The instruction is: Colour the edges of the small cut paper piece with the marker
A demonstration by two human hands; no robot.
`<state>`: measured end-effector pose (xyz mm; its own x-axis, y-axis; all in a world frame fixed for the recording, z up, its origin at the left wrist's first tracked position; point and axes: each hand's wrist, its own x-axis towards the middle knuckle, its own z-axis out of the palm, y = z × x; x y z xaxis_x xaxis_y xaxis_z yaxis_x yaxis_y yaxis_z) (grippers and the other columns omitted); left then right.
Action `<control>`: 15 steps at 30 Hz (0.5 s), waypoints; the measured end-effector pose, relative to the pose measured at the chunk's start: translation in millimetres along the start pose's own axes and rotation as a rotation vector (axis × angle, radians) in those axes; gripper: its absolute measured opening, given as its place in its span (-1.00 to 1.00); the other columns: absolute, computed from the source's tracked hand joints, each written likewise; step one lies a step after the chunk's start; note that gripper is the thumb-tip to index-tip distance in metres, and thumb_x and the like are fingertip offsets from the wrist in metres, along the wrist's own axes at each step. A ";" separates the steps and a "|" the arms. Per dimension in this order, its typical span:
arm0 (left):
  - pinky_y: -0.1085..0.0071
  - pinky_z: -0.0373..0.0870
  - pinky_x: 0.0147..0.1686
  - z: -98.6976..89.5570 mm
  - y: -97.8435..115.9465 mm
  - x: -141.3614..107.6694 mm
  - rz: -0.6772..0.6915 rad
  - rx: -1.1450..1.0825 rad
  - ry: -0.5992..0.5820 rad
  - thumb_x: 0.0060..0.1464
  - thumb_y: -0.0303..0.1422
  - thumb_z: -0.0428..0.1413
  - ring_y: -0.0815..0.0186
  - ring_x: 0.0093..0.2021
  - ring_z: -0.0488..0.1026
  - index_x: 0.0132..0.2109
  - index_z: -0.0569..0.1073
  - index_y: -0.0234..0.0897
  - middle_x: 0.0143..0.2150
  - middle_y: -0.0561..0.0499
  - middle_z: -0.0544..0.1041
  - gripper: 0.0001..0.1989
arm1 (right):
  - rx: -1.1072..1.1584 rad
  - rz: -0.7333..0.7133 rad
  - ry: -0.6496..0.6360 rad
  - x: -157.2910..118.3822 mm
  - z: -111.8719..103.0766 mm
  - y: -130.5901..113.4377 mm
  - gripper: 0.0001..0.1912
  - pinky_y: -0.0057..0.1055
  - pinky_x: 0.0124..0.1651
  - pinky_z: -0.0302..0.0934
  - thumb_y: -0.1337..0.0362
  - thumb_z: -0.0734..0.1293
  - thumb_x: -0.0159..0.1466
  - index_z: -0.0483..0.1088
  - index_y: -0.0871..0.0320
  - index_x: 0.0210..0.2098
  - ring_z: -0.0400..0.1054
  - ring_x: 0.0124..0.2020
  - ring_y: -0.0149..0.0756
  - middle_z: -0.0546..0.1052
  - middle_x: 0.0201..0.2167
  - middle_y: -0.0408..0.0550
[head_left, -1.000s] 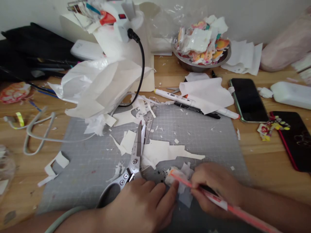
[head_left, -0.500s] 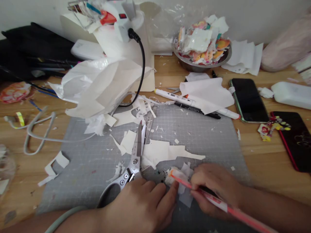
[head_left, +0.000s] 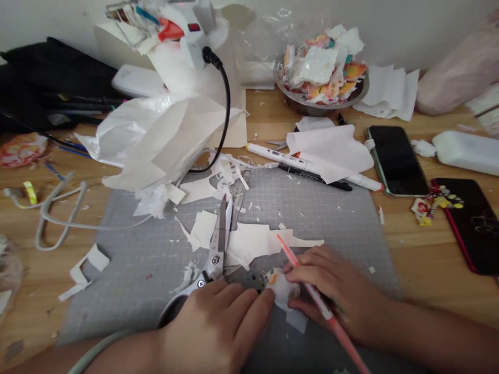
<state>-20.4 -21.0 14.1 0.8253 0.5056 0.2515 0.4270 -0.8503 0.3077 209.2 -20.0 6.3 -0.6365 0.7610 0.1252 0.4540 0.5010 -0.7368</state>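
A small white paper piece with an orange mark lies on the grey cutting mat, between my hands. My left hand has its fingers curled, the index fingertip at the left edge of this piece. My right hand holds an orange-red pen slantwise between its fingers, with the tip pointing up and away from the piece. The same hand's thumb and fingertips touch the piece's right side. Silver scissors lie slightly spread beside my left hand, which partly hides their handles.
White paper scraps litter the mat. Behind are a white marker, a crumpled plastic bag and a metal bowl heaped with coloured cutouts. Two phones lie right. A black cable hangs from a power strip.
The pen tip has lifted off the white piece and swung up and away. My right hand's fingertips have moved left onto the piece. My left hand has shifted slightly left.
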 end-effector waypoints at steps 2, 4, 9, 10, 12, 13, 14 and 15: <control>0.44 0.20 -0.63 2.1 -0.2 -0.5 -0.045 0.000 0.017 0.20 -0.46 -0.06 0.41 -0.59 0.36 -0.19 0.38 -0.39 -0.51 0.08 0.46 -0.86 | -0.005 -0.012 -0.013 0.3 0.1 -0.3 -0.75 -0.36 -0.13 0.18 0.31 0.31 0.24 0.25 0.14 -0.10 0.32 -0.20 -0.31 0.50 -0.19 -0.07; 0.46 0.21 -0.62 3.4 -0.1 -0.1 -0.058 -0.003 0.014 0.20 -0.45 -0.06 0.42 -0.58 0.36 -0.21 0.38 -0.37 -0.52 0.08 0.45 -0.86 | -0.023 -0.033 -0.018 1.0 0.2 -0.2 -0.77 -0.36 -0.15 0.17 0.30 0.30 0.24 0.25 0.15 -0.11 0.32 -0.21 -0.31 0.50 -0.22 -0.07; 0.47 0.26 -0.59 3.3 -0.8 1.4 -0.053 0.008 -0.018 0.21 -0.45 -0.09 0.40 -0.56 0.38 -0.14 0.36 -0.40 -0.49 0.06 0.47 -0.83 | -0.059 -0.053 -0.018 2.3 1.2 -0.5 -0.81 -0.35 -0.20 0.18 0.29 0.27 0.27 0.27 0.18 -0.12 0.31 -0.26 -0.31 0.51 -0.26 -0.06; 0.47 0.27 -0.59 3.2 -1.0 1.4 -0.051 0.015 -0.030 0.22 -0.46 -0.10 0.40 -0.56 0.38 -0.13 0.35 -0.41 -0.48 0.05 0.47 -0.83 | -0.062 -0.051 -0.021 2.3 1.4 -0.7 -0.81 -0.35 -0.21 0.18 0.30 0.27 0.28 0.28 0.18 -0.12 0.31 -0.26 -0.31 0.51 -0.26 -0.06; 0.47 0.29 -0.58 3.1 -1.4 1.4 -0.046 0.029 -0.053 0.22 -0.47 -0.12 0.39 -0.55 0.40 -0.10 0.34 -0.42 -0.47 0.03 0.48 -0.81 | -0.064 -0.044 -0.030 2.2 1.6 -1.0 -0.82 -0.34 -0.21 0.18 0.30 0.27 0.28 0.29 0.18 -0.12 0.30 -0.26 -0.31 0.51 -0.26 -0.06; 0.47 0.30 -0.58 3.3 -1.5 1.4 -0.043 0.035 -0.060 0.22 -0.47 -0.13 0.39 -0.54 0.40 -0.10 0.33 -0.42 -0.46 0.03 0.48 -0.81 | -0.063 -0.040 -0.033 2.0 1.7 -1.1 -0.82 -0.34 -0.20 0.18 0.30 0.27 0.28 0.29 0.18 -0.12 0.30 -0.26 -0.31 0.51 -0.26 -0.06; 0.47 0.30 -0.58 3.7 -1.5 1.5 -0.043 0.039 -0.064 0.22 -0.48 -0.13 0.39 -0.54 0.40 -0.10 0.33 -0.41 -0.46 0.03 0.48 -0.82 | -0.060 -0.037 -0.033 1.8 1.7 -1.3 -0.82 -0.34 -0.20 0.18 0.29 0.26 0.28 0.29 0.18 -0.13 0.30 -0.26 -0.31 0.52 -0.26 -0.06; 0.47 0.30 -0.59 4.1 -1.4 1.7 -0.045 0.042 -0.066 0.22 -0.48 -0.13 0.39 -0.54 0.40 -0.11 0.32 -0.41 -0.46 0.03 0.48 -0.82 | -0.058 -0.033 -0.034 1.6 1.7 -1.4 -0.82 -0.34 -0.19 0.18 0.29 0.26 0.28 0.29 0.18 -0.13 0.30 -0.26 -0.31 0.52 -0.26 -0.06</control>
<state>-18.1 -19.5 10.3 0.8269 0.5336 0.1773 0.4780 -0.8331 0.2781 206.4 -20.2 6.4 -0.6718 0.7301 0.1253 0.4673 0.5489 -0.6930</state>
